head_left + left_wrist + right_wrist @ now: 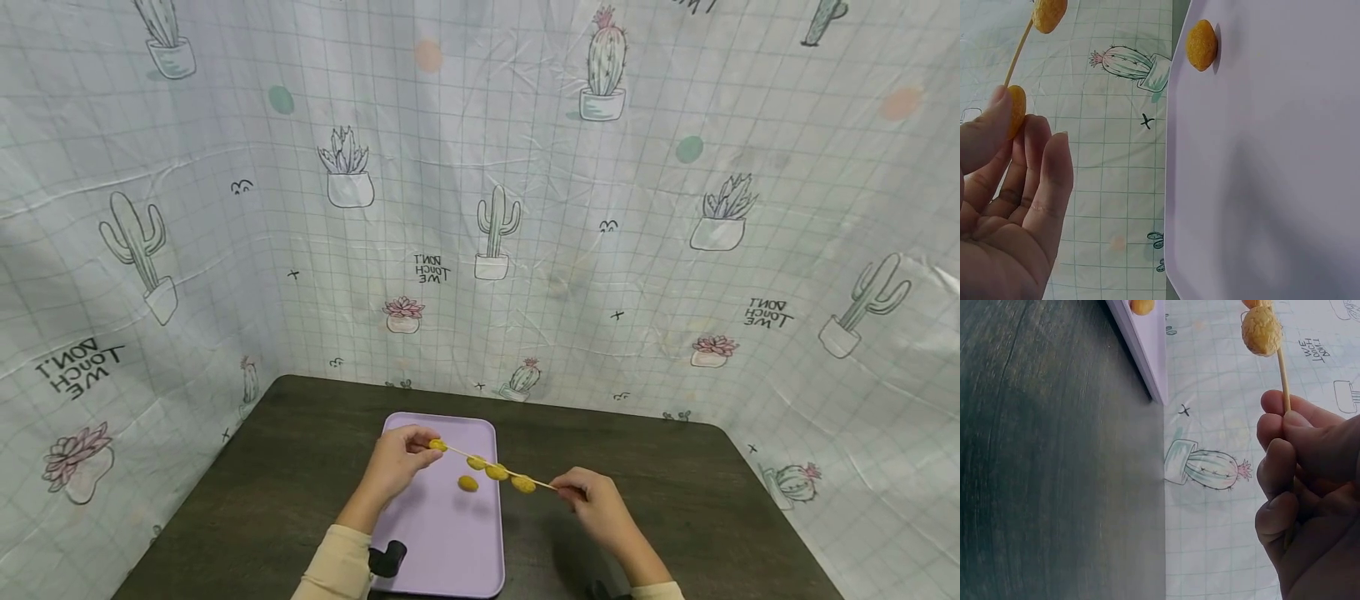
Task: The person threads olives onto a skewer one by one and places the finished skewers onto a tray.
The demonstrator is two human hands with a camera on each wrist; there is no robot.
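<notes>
Both hands hold a thin wooden skewer (542,484) above the tray's right side. Three rough-skinned yellow lemon-shaped pieces (497,472) sit along it, towards its right half. At the left end, my left hand (401,462) pinches another yellow piece (1017,111) between thumb and fingers, and the skewer meets it there. My right hand (596,504) grips the other end of the skewer, thumb against the curled forefinger. One loose yellow piece (468,483) lies on the lilac tray (438,550) below the skewer.
The tray stands on a dark wooden table (637,467). A pale curtain (495,333) printed with cacti closes in the table's back and sides. A black strap piece (387,559) shows at my left wrist, over the tray.
</notes>
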